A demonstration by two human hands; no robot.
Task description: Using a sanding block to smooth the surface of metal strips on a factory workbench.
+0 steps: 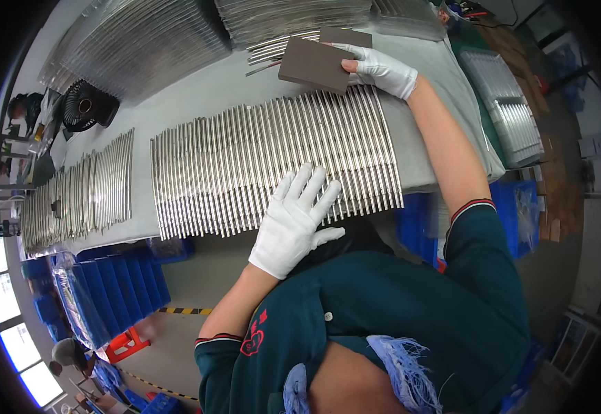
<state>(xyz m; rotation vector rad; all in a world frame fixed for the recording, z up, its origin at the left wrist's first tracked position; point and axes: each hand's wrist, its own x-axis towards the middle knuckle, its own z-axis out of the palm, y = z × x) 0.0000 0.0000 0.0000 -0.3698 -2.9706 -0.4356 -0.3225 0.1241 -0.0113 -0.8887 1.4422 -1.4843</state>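
A wide row of thin, shiny metal rods [245,169] lies side by side across the cloth-covered table in front of me. My left hand [293,224], in a white glove, rests flat over the near ends of the rods with its fingers spread. At the far right of the row, my gloved right hand [379,71] grips a flat brown rectangular block [314,65], its bare thumb tip against the block. The block is tilted just above the rods' far ends. Another brown block [355,36] lies right behind it, beside a small bunch of rods [273,50].
Stacked clear plastic trays [155,48] line the table's back. A second group of rods [83,190] lies at left, near a black fan [86,105]. Clear trays [500,90] sit on the right. Blue bins [117,283] stand below the table's left front edge.
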